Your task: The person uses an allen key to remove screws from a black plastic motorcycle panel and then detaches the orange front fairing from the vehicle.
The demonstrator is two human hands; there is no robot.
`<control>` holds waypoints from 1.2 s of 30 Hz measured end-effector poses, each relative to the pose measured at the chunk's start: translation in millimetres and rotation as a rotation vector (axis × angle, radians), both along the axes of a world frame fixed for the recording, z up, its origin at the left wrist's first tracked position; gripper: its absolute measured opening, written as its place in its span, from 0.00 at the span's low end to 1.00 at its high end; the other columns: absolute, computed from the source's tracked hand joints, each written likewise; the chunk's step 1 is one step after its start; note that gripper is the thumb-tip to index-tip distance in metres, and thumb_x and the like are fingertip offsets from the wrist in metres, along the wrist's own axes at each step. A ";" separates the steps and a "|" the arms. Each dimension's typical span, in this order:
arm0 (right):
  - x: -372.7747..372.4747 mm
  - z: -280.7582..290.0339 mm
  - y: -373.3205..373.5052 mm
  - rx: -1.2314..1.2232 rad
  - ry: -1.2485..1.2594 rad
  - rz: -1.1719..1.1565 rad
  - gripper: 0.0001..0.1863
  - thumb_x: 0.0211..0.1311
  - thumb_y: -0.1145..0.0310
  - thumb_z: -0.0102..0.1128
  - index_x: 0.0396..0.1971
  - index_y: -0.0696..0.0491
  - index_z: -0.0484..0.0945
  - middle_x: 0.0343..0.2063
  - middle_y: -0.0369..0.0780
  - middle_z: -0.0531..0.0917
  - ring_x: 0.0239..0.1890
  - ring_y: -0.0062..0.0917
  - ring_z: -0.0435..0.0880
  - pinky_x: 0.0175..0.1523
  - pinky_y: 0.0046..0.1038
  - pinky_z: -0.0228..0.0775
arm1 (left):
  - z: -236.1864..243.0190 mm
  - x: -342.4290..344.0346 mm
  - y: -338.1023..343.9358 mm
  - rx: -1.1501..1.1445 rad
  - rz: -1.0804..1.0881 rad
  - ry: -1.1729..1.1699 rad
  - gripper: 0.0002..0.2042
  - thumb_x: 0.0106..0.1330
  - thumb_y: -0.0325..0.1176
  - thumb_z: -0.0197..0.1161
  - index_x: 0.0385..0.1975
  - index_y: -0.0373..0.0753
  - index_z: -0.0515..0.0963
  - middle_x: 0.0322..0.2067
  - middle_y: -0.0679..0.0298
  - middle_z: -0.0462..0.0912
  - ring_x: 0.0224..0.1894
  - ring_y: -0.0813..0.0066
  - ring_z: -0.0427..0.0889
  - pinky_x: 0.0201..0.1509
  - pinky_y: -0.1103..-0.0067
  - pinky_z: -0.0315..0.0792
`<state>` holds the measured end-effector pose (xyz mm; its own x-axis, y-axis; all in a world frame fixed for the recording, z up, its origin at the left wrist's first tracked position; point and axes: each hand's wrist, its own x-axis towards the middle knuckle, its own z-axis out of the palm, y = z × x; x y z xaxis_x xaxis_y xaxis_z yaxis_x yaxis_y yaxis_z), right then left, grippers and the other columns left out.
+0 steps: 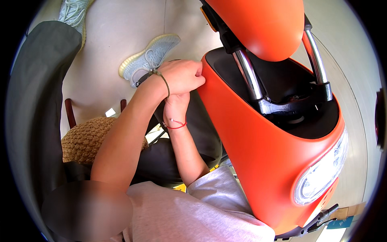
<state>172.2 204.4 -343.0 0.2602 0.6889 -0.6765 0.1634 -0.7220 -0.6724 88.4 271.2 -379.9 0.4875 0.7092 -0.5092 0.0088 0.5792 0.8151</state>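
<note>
My left hand (181,77), with a dark cord bracelet at its wrist, is curled closed beside the upper left edge of a glossy orange scooter front panel (246,133). Its knuckles meet or nearly meet that edge; what the fingers hold, if anything, is hidden. Below and partly behind it is my right hand (177,105), a red string bracelet (176,125) round its wrist. The left hand covers the right fingers. Chrome fork tubes (250,74) rise from the black recess (225,66) in the panel, under an orange rounded cover (270,28).
A woven stool (86,139) with dark wooden legs stands at left. My dark-trousered legs (44,76) and grey shoes (151,54) flank the work on a pale floor. The clear headlight (322,173) faces lower right, near a black metal part (318,222) and a cardboard piece (354,210).
</note>
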 end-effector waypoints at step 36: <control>12.5 -6.4 -15.6 -0.069 0.102 0.094 0.08 0.60 0.81 0.54 0.39 0.59 0.75 0.35 0.36 0.81 0.37 0.17 0.78 0.42 0.21 0.70 | -6.9 1.4 -5.2 -0.008 0.042 -0.162 0.09 0.55 0.32 0.56 0.32 0.33 0.73 0.27 0.58 0.80 0.33 0.63 0.79 0.39 0.72 0.71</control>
